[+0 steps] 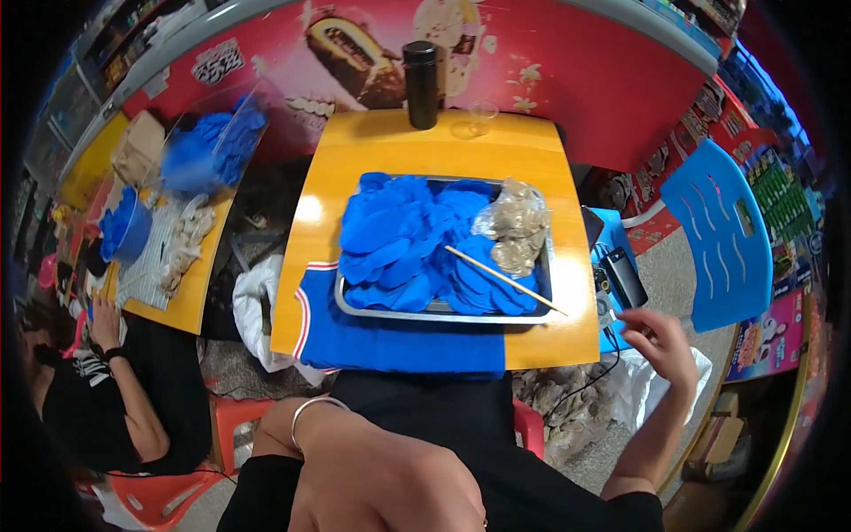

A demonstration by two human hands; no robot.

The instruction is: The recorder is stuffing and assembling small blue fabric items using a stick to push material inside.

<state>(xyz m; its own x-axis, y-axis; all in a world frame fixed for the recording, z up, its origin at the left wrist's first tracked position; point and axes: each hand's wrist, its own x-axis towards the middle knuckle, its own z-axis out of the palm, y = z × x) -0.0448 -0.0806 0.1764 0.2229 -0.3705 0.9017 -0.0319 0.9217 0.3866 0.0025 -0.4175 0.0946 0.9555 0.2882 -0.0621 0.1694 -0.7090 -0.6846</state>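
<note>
Two benches, yellow wood-look tops. Left bench (182,315): shiny round blue basin (135,232), a clear bin with a blurred blue heap (213,146), crumpled beige stuff; co-worker's hand (105,324) at its near edge, dark wristband.

Centre bench (567,341): blue cloth (408,346), soft knit look, red-white trim, flat along the near edge and partly under the tray (443,316). Tray is shallow metal, rounded corners. Blue pieces (386,226), thin, flat, matte, overlapping, fill its left and middle; beige pieces (519,230) sit in wrinkled clear film at its right. Thin pale stick (496,277) slants across the blue, lower end past the rim. Black cylindrical bottle (422,84) stands behind, clear cup (479,117) just right of it.

Right side: glossy black box (625,277) with a cable, then slotted blue plastic chair (722,239).

Print: white lettering on the co-worker's top, pale lettering and dessert pictures on the red panel (603,89).

Left hand (390,470): back up, close to camera, bangle on wrist; fingers out of frame, can't tell its grip. Right hand (660,346): raised off the bench's right edge near the box, fingers loosely bent, nothing visible in it.
</note>
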